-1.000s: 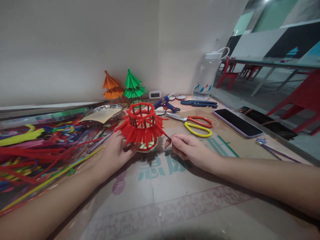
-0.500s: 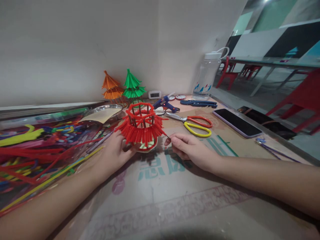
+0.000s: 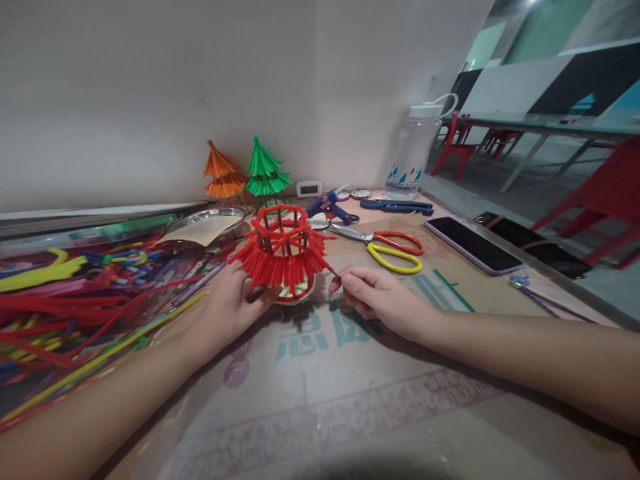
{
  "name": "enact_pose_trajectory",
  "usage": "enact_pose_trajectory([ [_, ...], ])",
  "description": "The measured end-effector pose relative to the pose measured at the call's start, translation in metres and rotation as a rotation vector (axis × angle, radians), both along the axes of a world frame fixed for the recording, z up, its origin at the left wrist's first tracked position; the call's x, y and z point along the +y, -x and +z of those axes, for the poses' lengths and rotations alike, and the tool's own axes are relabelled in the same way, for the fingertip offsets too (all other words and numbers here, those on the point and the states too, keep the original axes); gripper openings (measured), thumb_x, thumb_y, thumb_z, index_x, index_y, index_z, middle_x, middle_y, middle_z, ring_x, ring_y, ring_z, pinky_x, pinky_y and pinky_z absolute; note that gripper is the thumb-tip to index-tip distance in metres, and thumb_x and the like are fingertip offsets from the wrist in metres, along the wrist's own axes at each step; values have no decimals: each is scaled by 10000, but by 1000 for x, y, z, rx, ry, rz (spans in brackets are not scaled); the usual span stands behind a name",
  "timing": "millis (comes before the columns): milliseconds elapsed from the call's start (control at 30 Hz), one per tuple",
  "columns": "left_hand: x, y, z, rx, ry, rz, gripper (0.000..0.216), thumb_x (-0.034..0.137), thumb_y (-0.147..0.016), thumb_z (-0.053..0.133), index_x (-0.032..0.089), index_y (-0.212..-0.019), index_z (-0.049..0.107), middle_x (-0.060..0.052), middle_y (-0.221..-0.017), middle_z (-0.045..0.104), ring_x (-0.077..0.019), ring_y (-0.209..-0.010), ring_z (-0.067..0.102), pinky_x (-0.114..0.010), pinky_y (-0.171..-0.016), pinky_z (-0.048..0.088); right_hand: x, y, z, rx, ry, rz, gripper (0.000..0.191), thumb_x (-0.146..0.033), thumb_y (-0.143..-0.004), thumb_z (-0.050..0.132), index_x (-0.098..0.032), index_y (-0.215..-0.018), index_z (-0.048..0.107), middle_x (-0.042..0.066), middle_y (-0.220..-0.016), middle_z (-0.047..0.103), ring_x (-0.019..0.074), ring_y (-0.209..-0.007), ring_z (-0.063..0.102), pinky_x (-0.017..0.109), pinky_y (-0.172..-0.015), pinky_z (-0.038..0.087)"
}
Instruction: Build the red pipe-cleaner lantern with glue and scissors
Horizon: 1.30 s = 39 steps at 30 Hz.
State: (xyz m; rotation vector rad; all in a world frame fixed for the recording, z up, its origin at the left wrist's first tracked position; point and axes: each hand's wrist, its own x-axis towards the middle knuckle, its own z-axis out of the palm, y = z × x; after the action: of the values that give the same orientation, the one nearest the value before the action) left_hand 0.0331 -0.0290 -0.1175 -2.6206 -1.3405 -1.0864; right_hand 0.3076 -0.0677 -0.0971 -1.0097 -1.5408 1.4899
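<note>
A small red pavilion model (image 3: 285, 267) made of pipe cleaners stands in the middle, with a fringed roof, dark posts and an open six-sided ring on top. My left hand (image 3: 233, 300) grips it low on its left side, the fingertips partly hidden under the fringe. Between thumb and finger, my right hand (image 3: 367, 292) pinches a short thin dark stick (image 3: 334, 272), whose far end meets the fringe's right edge. Whether the stick is fixed to the roof I cannot tell. Orange (image 3: 223, 175) and green (image 3: 267, 170) pavilion models stand behind, by the wall.
Loose coloured pipe cleaners (image 3: 50, 313) fill the left side. Behind the red model lie a blue glue gun (image 3: 331, 208), scissors (image 3: 395, 252) and blue pliers (image 3: 397, 206). A phone (image 3: 473, 245) and a water bottle (image 3: 410, 157) are at the right, near the table edge.
</note>
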Motion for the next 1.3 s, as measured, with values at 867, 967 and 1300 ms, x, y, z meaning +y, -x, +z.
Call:
enact_pose_trajectory([
  [867,0,0,1,10,-10,-1,187,391,-891,561,216,-941,602,-67,-919,663,-282,-926,631,-450,-868,515,-1,0,0,-15,-4,-1,460,-597,-883,581,-140,-915,617,-89,-552,332,69,-475,263,222,-408,144],
  [967,0,-1,3,18,-14,-16,171,383,-889,561,218,-920,595,-65,-929,673,-275,-920,633,-454,-876,516,0,0,0,-6,-8,5,446,-583,-891,578,-140,-918,625,-88,-548,334,70,-470,264,226,-409,138],
  [1300,1,0,0,13,-31,-18,163,373,-892,572,215,-932,584,-61,-944,668,-266,-930,631,-425,-854,515,0,1,1,-3,-5,12,438,-574,-891,584,-140,-918,638,-90,-538,319,74,-472,259,232,-417,142],
])
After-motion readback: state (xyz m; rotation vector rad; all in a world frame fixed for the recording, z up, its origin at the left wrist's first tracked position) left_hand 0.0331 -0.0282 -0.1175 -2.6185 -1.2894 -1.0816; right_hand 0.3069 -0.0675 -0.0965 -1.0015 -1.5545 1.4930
